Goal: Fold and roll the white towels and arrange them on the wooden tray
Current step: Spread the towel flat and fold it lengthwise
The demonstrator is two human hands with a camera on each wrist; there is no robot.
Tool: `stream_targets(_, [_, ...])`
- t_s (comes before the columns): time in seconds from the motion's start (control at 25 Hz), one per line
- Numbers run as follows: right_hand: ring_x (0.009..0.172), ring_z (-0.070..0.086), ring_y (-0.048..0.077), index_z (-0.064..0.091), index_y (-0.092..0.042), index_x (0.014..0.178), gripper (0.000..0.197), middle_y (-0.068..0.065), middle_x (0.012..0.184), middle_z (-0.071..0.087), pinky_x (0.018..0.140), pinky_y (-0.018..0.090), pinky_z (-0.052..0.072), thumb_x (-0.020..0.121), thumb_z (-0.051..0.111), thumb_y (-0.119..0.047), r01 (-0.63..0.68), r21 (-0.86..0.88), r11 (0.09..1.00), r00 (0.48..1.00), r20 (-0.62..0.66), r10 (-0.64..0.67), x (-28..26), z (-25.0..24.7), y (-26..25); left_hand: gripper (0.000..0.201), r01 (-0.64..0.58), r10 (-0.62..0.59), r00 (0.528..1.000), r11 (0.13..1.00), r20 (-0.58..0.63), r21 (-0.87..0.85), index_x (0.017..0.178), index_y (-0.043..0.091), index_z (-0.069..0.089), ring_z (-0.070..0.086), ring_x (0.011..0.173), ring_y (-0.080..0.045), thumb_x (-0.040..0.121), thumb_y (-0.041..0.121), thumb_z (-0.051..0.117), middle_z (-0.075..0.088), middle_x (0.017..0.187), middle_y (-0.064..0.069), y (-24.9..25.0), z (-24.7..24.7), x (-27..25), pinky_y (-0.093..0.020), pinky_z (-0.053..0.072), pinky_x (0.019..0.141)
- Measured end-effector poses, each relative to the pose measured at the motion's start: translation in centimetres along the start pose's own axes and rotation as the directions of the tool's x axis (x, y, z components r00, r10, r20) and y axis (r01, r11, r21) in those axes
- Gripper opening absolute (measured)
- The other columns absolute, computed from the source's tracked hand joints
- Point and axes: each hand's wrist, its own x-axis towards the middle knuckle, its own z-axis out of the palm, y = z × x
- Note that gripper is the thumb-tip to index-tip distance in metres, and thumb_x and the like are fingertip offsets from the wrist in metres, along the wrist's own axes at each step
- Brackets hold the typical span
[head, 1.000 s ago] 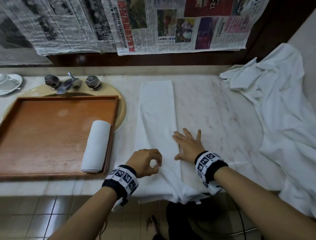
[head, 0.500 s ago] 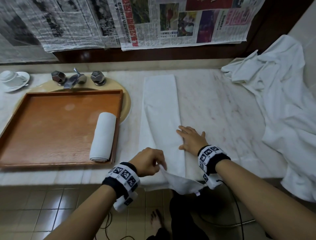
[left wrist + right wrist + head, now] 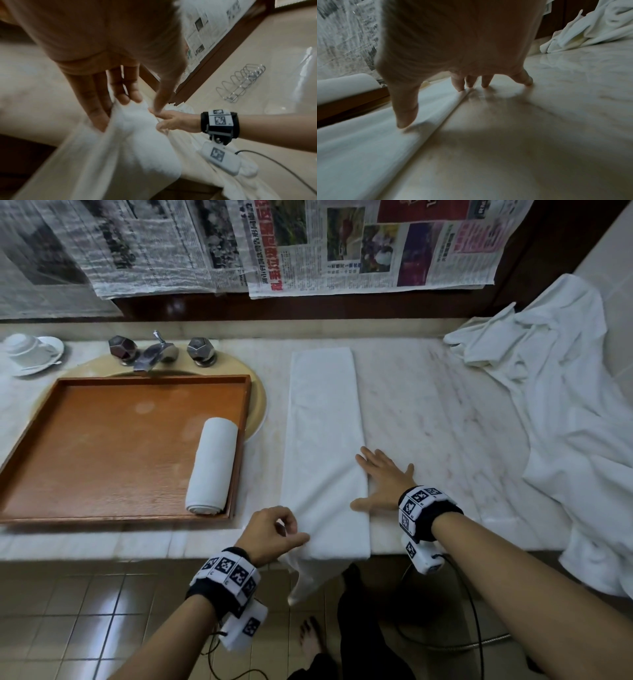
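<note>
A long white towel (image 3: pixel 322 440) lies folded into a narrow strip on the marble counter, its near end hanging over the front edge. My left hand (image 3: pixel 274 534) pinches the towel's near left corner (image 3: pixel 137 121) at the counter edge. My right hand (image 3: pixel 383 484) lies flat with spread fingers at the strip's right edge (image 3: pixel 453 102), thumb on the cloth. A rolled white towel (image 3: pixel 212 465) lies at the right side of the wooden tray (image 3: pixel 102 446), which sits over the sink.
A heap of loose white towels (image 3: pixel 565 405) covers the counter's right end and drapes over its edge. A tap with two handles (image 3: pixel 157 354) stands behind the tray, a cup and saucer (image 3: pixel 30 354) at far left. Newspaper (image 3: pixel 342 244) covers the wall.
My left hand has lifted the hanging corner of the towel and drawn it up to the counter edge. My right hand stayed flat on the strip's right edge.
</note>
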Motion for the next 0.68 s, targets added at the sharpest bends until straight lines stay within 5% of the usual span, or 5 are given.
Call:
stream_targets(0.2, [0.144, -0.024, 0.008, -0.012, -0.033, 0.153, 0.129, -0.020, 0.155, -0.029, 0.106, 0.075, -0.004, 0.061, 0.067, -0.077, 0.018, -0.051, 0.999, 1.000, 0.026, -0.017, 0.1, 0.5, 0.1, 0.053, 0.337, -0.387, 0.909, 0.900, -0.155, -0.275, 0.100, 0.016, 0.053, 0.062, 0.078, -0.020, 0.061, 0.000, 0.085, 0.059, 0.090, -0.003, 0.2, 1.5, -0.9, -0.025, 0.051, 0.061])
stream_targets(0.32, [0.146, -0.018, 0.012, -0.012, -0.029, 0.153, 0.126, -0.012, 0.157, -0.027, 0.111, 0.068, -0.001, 0.067, 0.071, -0.068, -0.049, 0.027, 0.998, 0.999, -0.011, 0.049, -0.8, 0.8, -0.7, 0.035, 0.453, -0.522, 0.846, 0.813, -0.112, -0.367, 0.098, 0.008, 0.069, 0.066, 0.069, -0.021, 0.066, -0.008, 0.073, 0.070, 0.081, -0.007, -0.3, 1.9, -0.9, -0.032, 0.059, 0.067])
stream_targets(0.4, [0.148, 0.006, 0.021, 0.010, -0.019, 0.153, 0.107, 0.001, 0.161, -0.003, 0.112, 0.058, 0.018, 0.074, 0.072, -0.057, -0.144, 0.116, 0.983, 0.978, -0.133, 0.159, -2.4, 1.9, -2.0, 0.022, 0.483, -0.555, 0.824, 0.792, -0.111, -0.373, 0.083, 0.010, 0.074, 0.064, 0.063, -0.022, 0.071, -0.005, 0.065, 0.072, 0.079, -0.012, -0.3, 1.8, -0.7, -0.034, 0.058, 0.068])
stream_targets(0.52, [0.112, 0.052, 0.027, 0.055, -0.013, 0.113, 0.048, 0.007, 0.122, 0.052, 0.084, 0.037, 0.044, 0.086, 0.060, -0.052, -0.294, 0.124, 0.948, 0.926, -0.209, 0.314, -5.7, 4.1, -4.1, 0.016, 0.510, -0.572, 0.815, 0.780, -0.086, -0.363, 0.060, 0.006, 0.066, 0.060, 0.063, -0.031, 0.074, 0.002, 0.060, 0.066, 0.069, -0.018, 0.5, 1.7, -0.4, -0.036, 0.054, 0.065])
stream_targets(0.68, [0.091, 0.060, 0.025, 0.059, -0.016, 0.091, 0.033, 0.002, 0.099, 0.063, 0.072, 0.032, 0.044, 0.093, 0.052, -0.048, -0.313, 0.196, 0.929, 0.927, -0.151, 0.344, -7.5, 5.9, -4.9, 0.022, 0.596, -0.608, 0.794, 0.776, 0.010, -0.205, 0.060, 0.007, 0.056, 0.048, 0.053, -0.021, 0.077, 0.013, 0.067, 0.051, 0.057, -0.005, 1.6, 1.5, -0.8, -0.021, 0.036, 0.046])
